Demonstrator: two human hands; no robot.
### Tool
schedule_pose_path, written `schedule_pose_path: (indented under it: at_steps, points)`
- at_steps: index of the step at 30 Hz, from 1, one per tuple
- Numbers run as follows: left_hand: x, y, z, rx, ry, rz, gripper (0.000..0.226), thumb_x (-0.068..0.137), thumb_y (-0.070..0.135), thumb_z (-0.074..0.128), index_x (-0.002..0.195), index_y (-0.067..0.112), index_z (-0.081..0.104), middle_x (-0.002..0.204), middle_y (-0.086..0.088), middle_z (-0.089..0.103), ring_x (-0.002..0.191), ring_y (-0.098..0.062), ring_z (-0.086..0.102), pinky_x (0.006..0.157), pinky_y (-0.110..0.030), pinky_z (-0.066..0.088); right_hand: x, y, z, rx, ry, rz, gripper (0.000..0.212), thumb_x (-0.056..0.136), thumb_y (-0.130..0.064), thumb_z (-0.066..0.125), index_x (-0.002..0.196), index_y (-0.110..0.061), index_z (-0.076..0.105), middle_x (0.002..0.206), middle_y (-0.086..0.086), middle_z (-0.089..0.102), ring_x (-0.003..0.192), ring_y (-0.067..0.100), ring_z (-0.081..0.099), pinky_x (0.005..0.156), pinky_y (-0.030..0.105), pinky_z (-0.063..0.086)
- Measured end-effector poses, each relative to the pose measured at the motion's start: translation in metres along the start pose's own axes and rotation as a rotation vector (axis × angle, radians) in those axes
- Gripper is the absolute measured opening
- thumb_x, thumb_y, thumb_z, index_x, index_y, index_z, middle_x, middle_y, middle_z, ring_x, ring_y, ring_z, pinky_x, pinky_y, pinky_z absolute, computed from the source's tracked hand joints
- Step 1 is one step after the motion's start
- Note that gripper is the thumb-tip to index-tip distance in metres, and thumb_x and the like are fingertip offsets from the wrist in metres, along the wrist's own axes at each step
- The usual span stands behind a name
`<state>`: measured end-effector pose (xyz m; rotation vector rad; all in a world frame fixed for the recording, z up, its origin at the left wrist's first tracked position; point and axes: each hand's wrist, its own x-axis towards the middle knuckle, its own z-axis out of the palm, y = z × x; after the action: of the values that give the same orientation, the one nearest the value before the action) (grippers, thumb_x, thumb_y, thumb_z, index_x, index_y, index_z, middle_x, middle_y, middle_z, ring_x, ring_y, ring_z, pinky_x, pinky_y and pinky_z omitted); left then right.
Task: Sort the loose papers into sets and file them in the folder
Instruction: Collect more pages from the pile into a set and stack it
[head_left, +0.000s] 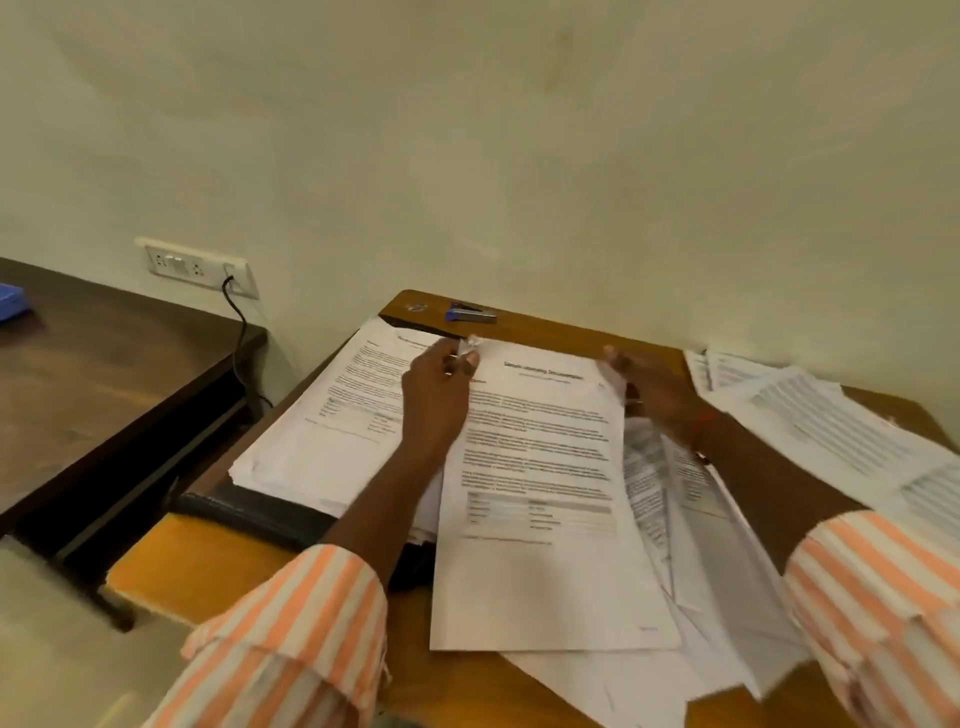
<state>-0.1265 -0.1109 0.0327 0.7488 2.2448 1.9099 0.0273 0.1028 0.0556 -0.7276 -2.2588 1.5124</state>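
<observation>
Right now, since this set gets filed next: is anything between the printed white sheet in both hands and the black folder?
Yes: a thick stack of white papers lies on the black folder, hiding all but its near edge, left of the printed white sheet.

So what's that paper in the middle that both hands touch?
The middle paper is a white printed sheet: a bold heading on top, blocks of blurry black text, a small table lower down, then blank space. It lies on messy loose papers on the wooden desk. The left hand pinches its top left corner; the right hand holds its lifted top right corner.
</observation>
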Motion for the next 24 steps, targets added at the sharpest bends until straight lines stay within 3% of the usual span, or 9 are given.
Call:
schedule_pose_path:
  at_steps: [3,6,8,10,13,17,19,21,24]
  points:
    - [-0.006,0.010,-0.009,-0.126,0.049,-0.086,0.016,0.101,0.027,0.059,0.096,0.016,0.069,0.083,0.002,0.071,0.071,-0.008,0.063,0.062,-0.022,0.045,-0.034,0.017,0.000,0.253,-0.248,0.125,0.036,0.099,-0.035,0.057,0.126,-0.012,0.061,0.119,0.008,0.072,0.111,0.030,0.068,0.095,0.049,0.054]
    - [-0.011,0.016,-0.018,-0.169,0.055,-0.158,0.018,0.101,0.032,0.059,0.101,0.017,0.069,0.090,0.001,0.074,0.082,-0.017,0.070,0.071,-0.033,0.056,-0.057,0.026,0.014,0.349,-0.427,0.100,0.038,0.099,-0.012,0.056,0.137,-0.009,0.054,0.134,0.011,0.064,0.122,0.032,0.062,0.101,0.049,0.052]
    - [-0.013,0.018,-0.023,-0.178,-0.007,-0.246,0.031,0.101,0.042,0.056,0.113,0.015,0.066,0.101,-0.002,0.074,0.090,-0.022,0.071,0.074,-0.038,0.058,-0.059,0.031,0.024,0.376,-0.376,0.033,0.040,0.100,-0.008,0.056,0.139,-0.007,0.053,0.138,0.010,0.062,0.125,0.032,0.060,0.105,0.050,0.049]
    - [-0.022,0.019,-0.029,-0.074,-0.128,-0.291,0.040,0.102,0.048,0.051,0.118,0.013,0.061,0.105,0.000,0.068,0.092,-0.019,0.067,0.068,-0.032,0.051,-0.058,0.031,0.034,0.388,-0.186,-0.010,0.038,0.099,-0.012,0.060,0.136,-0.007,0.057,0.134,0.009,0.064,0.122,0.030,0.063,0.105,0.051,0.048]
    - [-0.041,0.012,-0.037,0.081,-0.290,-0.227,0.036,0.102,0.039,0.056,0.127,0.013,0.061,0.114,0.001,0.065,0.106,-0.023,0.063,0.077,-0.029,0.046,-0.064,0.017,0.052,0.375,0.055,0.034,0.034,0.099,-0.020,0.063,0.131,-0.010,0.062,0.127,0.010,0.069,0.110,0.029,0.069,0.097,0.047,0.054]
    - [-0.042,0.001,-0.058,0.243,-0.218,-0.232,0.038,0.101,0.029,0.060,0.131,0.008,0.056,0.125,-0.007,0.064,0.100,-0.020,0.056,0.075,-0.025,0.044,-0.075,0.010,0.084,0.486,-0.119,0.117,0.034,0.100,-0.013,0.059,0.134,-0.011,0.058,0.129,0.009,0.068,0.115,0.031,0.067,0.099,0.049,0.053]
    - [-0.033,-0.001,-0.075,0.292,-0.183,-0.227,0.043,0.100,0.029,0.062,0.135,0.007,0.052,0.132,-0.009,0.061,0.109,-0.024,0.057,0.086,-0.028,0.044,-0.077,0.005,0.093,0.449,-0.216,0.139,0.037,0.099,-0.006,0.058,0.135,-0.011,0.056,0.130,0.008,0.067,0.117,0.031,0.066,0.096,0.047,0.055]
    - [-0.023,0.000,-0.091,0.338,-0.138,-0.226,0.049,0.099,0.030,0.064,0.139,0.005,0.049,0.140,-0.012,0.057,0.123,-0.030,0.054,0.095,-0.034,0.041,-0.073,-0.004,0.099,0.384,-0.199,0.180,0.030,0.099,-0.001,0.056,0.128,-0.007,0.057,0.127,0.011,0.068,0.113,0.030,0.067,0.087,0.040,0.059]
    - [-0.007,0.003,-0.106,0.342,-0.115,-0.219,0.052,0.097,0.029,0.067,0.139,0.005,0.050,0.131,-0.009,0.060,0.111,-0.026,0.057,0.089,-0.034,0.045,-0.060,-0.010,0.106,0.251,-0.117,0.225,0.021,0.097,-0.005,0.061,0.118,-0.005,0.058,0.121,0.015,0.070,0.108,0.031,0.069,0.093,0.047,0.057]
